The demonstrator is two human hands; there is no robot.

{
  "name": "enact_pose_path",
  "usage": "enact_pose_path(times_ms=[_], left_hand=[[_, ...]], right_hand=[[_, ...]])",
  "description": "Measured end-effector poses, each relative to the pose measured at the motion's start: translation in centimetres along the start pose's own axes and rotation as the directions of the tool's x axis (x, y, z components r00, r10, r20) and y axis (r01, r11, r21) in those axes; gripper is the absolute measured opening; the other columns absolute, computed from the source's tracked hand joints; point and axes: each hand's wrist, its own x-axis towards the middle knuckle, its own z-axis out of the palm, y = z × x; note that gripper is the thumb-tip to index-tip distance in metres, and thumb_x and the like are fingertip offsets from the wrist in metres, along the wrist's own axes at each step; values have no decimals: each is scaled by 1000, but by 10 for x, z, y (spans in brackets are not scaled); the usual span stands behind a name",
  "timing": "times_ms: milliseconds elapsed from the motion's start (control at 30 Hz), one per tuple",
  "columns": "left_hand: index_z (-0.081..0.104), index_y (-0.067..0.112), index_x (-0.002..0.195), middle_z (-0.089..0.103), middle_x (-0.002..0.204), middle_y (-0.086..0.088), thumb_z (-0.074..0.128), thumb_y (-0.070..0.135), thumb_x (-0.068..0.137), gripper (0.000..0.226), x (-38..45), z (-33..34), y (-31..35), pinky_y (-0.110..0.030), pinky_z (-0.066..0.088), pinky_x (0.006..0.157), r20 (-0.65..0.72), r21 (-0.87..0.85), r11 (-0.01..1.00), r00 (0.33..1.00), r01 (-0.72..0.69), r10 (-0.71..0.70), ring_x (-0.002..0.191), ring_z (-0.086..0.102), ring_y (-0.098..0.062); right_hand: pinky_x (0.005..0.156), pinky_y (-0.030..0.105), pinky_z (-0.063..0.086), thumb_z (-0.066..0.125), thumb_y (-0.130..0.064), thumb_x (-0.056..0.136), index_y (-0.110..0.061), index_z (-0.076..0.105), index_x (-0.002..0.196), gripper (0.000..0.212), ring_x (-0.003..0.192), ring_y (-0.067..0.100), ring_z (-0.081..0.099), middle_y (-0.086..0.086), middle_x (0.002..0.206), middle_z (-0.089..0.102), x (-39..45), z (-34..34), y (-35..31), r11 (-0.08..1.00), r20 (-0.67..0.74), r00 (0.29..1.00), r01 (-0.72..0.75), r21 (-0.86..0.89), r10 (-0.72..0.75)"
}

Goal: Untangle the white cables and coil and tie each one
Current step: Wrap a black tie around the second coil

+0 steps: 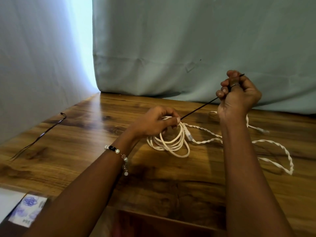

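Left hand [158, 120] low, right hand [238, 94] raised, both fisted.

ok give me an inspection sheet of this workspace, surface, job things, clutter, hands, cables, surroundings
Surface: wooden table, dark grain, glossy near the back left.
Job's things: coiled white cable lying on the table; thin black tie stretched taut between both hands.
Clutter: spare black ties at the left; printed packet at the near left edge.
Grippers: left hand grips the top of the coil and pinches the tie; right hand, raised, grips the tie's other end.
Cables: twisted white cable loose on the right, not yet coiled; part hidden behind the right forearm.
Surroundings: pale blue cloth backdrop behind and to the left.
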Motion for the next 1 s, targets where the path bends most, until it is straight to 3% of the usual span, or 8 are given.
enact_pose_path(times_ms=[100, 233, 400, 533, 667, 733, 867, 1000], left_hand=[[67, 13, 97, 68, 79, 2, 58, 17, 94, 10, 1, -3, -6, -21, 45, 54, -133, 101, 991, 986, -87, 100, 63, 60, -6], [67, 7, 88, 65, 70, 1, 57, 13, 95, 13, 8, -6, -14, -18, 41, 48, -424, -134, 986, 905, -100, 34, 53, 54, -5], [58, 11, 79, 61, 69, -10, 51, 4, 97, 21, 11, -7, -10, -13, 41, 50, -605, -313, 938, 793, -149, -76, 66, 66, -17], [59, 7, 93, 63, 76, -5, 51, 8, 98, 10, 12, -3, -12, -21, 47, 53, -647, -347, 921, 756, -175, -100, 59, 58, -5], [55, 3, 102, 59, 76, -6, 48, 9, 99, 10, 11, -2, -5, -22, 49, 48, -642, -417, 886, 756, -203, -129, 54, 54, -2], [54, 5, 101, 58, 75, -6, 47, 11, 100, 8, 11, -2, -1, -25, 52, 48, -613, -532, 825, 759, -192, -218, 54, 53, -6], [52, 10, 97, 63, 63, -2, 48, 16, 100, 9, 9, -7, 8, -32, 55, 51, -441, -827, 538, 781, -163, -441, 48, 58, -14], [54, 10, 101, 63, 55, -3, 45, 18, 101, 12, 8, -8, 11, -30, 52, 48, -381, -870, 475, 793, -134, -475, 48, 56, -16]], right_hand=[[56, 27, 53, 63, -14, 91, -2, 68, 93, 13, 54, 12, 54, 10, 71, 62, 1, 2, 5, 993, 22, 993, -116, -16, 116], [74, 36, 55, 72, -34, 83, -12, 67, 79, 23, 71, 19, 62, 6, 75, 67, -3, 10, 10, 918, 162, 953, -188, -350, 257], [85, 43, 56, 79, -40, 73, -19, 73, 95, 31, 88, 19, 70, 3, 91, 75, -39, 30, 9, 636, 541, 677, 138, -759, 499], [93, 36, 49, 81, -39, 71, -20, 52, 132, 70, 112, 22, 59, 3, 128, 60, -49, 39, 15, 492, 545, 695, 308, -815, 468], [86, 33, 50, 79, -29, 76, -14, 58, 122, 52, 108, 25, 60, 7, 121, 64, -48, 40, 39, 413, 514, 776, 359, -837, 367], [87, 37, 52, 78, -19, 78, -11, 61, 116, 43, 105, 25, 62, 9, 115, 66, -47, 39, 50, 427, 529, 791, 382, -819, 307], [84, 17, 41, 68, 1, 81, -6, 55, 121, 43, 108, 24, 57, 12, 120, 59, -55, 35, 58, 577, 649, 755, 491, -652, 92], [86, 7, 34, 52, 10, 83, -4, 35, 140, 62, 117, 21, 47, 17, 135, 41, -68, 36, 65, 625, 689, 725, 533, -570, 11]])
